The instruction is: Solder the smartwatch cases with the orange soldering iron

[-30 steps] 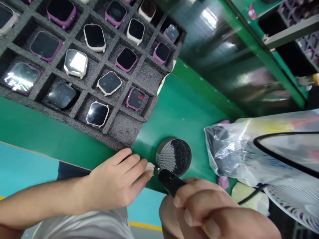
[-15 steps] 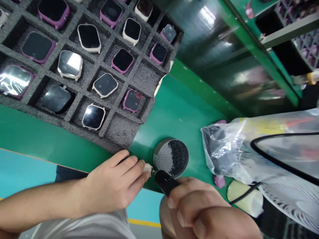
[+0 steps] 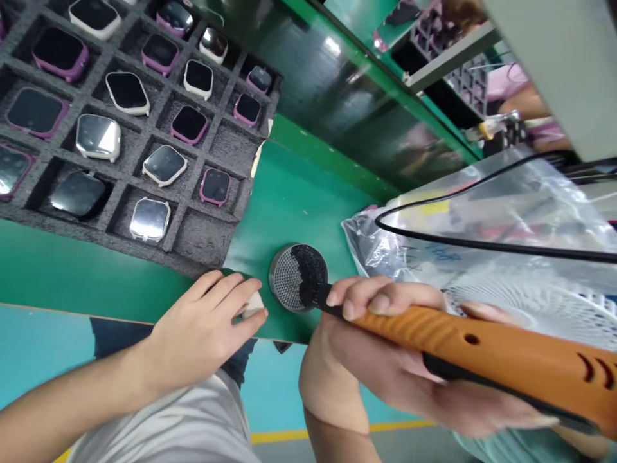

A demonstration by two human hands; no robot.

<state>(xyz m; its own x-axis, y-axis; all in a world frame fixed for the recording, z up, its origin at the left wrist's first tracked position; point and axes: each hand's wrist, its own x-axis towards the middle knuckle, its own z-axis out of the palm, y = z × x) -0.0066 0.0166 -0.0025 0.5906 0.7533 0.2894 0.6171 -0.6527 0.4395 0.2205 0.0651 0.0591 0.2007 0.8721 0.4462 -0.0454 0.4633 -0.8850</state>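
Bench station as I see it on my head feed: the only writing I can make out is blue marker on a clear plastic bag [image 3: 436, 253], too small to read, and I find no legible brand. The main item, a soldering iron [image 3: 482, 344] with an orange perforated handle and a black nose, lies clenched in the right hand [image 3: 380, 357], its fingers wrapped around the grip. The nose touches a round metal tip-cleaning tin [image 3: 294, 278] filled with dark wire wool and a perforated silver area; the tip itself is hidden there. The tin stands on a green workbench [image 3: 294, 193], just beside the left hand [image 3: 202, 328], whose fingers close over one small white piece [image 3: 253, 305] at the bench edge. Up-left, I count sixteen strapless smartwatch bodies [image 3: 99, 136] in a dark grey foam tray [image 3: 195, 236] — nine with pink rims, six with white or silver rims, one dark — plus slivers at the frame edge that I cannot identify. To the right lie the bag, one black cable [image 3: 482, 241] across it and a white fan grille [image 3: 530, 302]. Further off, I see a co-worker's forearm [image 3: 525, 99] by a pink sleeve.
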